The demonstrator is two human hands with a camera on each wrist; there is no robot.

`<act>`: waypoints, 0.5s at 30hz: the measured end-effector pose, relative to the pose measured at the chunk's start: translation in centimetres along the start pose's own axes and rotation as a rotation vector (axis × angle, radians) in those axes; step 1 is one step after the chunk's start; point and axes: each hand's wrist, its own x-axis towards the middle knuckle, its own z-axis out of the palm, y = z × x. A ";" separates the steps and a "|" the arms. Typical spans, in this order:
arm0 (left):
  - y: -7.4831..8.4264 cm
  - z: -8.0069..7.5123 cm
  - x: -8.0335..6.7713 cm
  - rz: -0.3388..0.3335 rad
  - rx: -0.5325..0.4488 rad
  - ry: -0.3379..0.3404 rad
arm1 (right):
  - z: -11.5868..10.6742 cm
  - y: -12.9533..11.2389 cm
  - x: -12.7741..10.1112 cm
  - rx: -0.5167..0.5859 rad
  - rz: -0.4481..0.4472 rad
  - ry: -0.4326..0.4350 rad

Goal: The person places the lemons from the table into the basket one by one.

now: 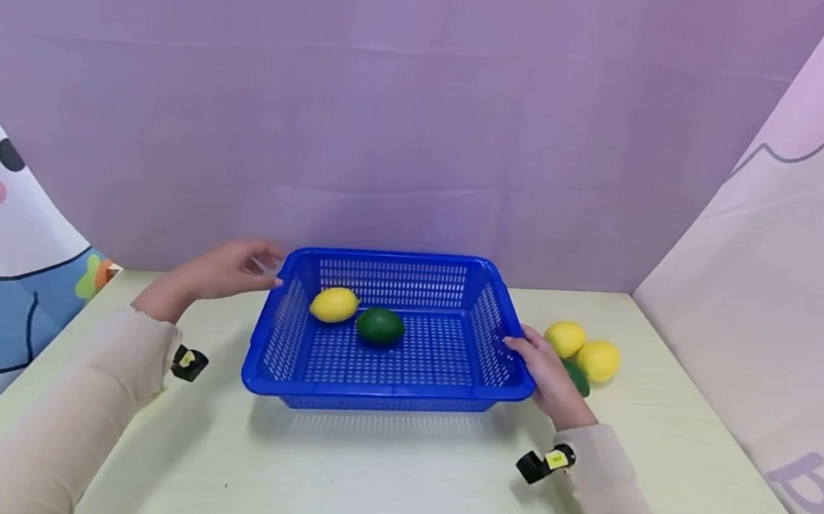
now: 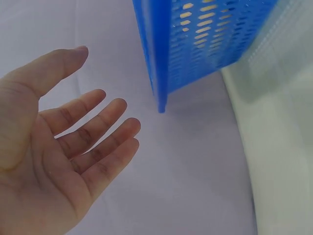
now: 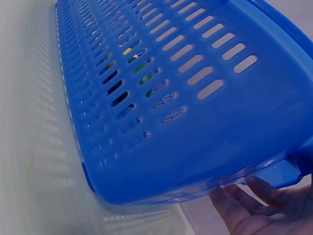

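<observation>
A blue plastic basket (image 1: 398, 391) with slotted walls is in the middle of the head view. Inside it, a yellow lemon (image 1: 334, 305) lies beside a dark green fruit (image 1: 380, 327), left of the middle. My left hand (image 1: 225, 269) is just off the basket's left rim; the left wrist view shows its palm bare and its fingers (image 2: 95, 129) loosely spread, apart from the basket. At the opposite side, my right hand (image 1: 549, 374) holds the right rim with the thumb over it. In the right wrist view, its fingertips (image 3: 227, 200) are against the basket's outer side.
Right of the basket, two lemons (image 1: 600, 360) and a green fruit (image 1: 577, 378) lie close together on the pale table (image 1: 373, 487), partly behind my right hand. A purple cloth backdrop (image 1: 411, 123) rises at the back, with printed cloth (image 1: 789, 330) at the right.
</observation>
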 end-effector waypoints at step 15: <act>-2.0 -0.2 -2.0 -0.032 0.023 0.023 | 0.0 0.1 0.0 0.005 0.007 0.000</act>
